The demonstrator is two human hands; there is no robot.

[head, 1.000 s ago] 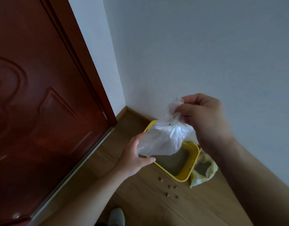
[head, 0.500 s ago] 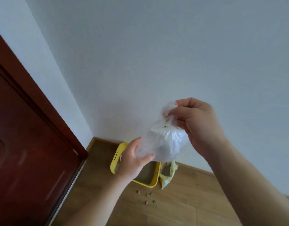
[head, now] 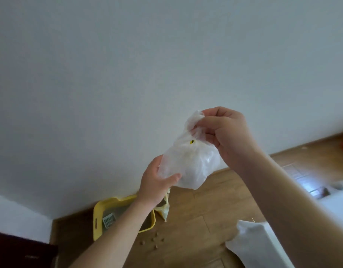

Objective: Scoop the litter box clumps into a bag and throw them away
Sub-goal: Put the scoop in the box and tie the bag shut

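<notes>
The thin white plastic bag (head: 190, 165) hangs in the air in front of me, held up before the pale wall (head: 128, 74), with something bulky showing dimly through its sides. My right hand (head: 230, 136) pinches its gathered, twisted top between thumb and curled fingers. My left hand (head: 157, 182) grips the bag's lower left side, thumb pressed across the front and the fingers hidden behind the plastic. Below my left forearm, on the wooden floor (head: 205, 209) against the wall, sits the yellow litter box (head: 98, 219) with a grey slotted scoop (head: 109, 221) lying inside it. Just right of the box is a crumpled yellowish bag (head: 163, 208), and a few small pellets (head: 156, 242) are scattered on the floor nearer to me. At the near right is a white object (head: 250, 242) I cannot identify, and in the near left corner the edge of a dark red door (head: 21, 254).
</notes>
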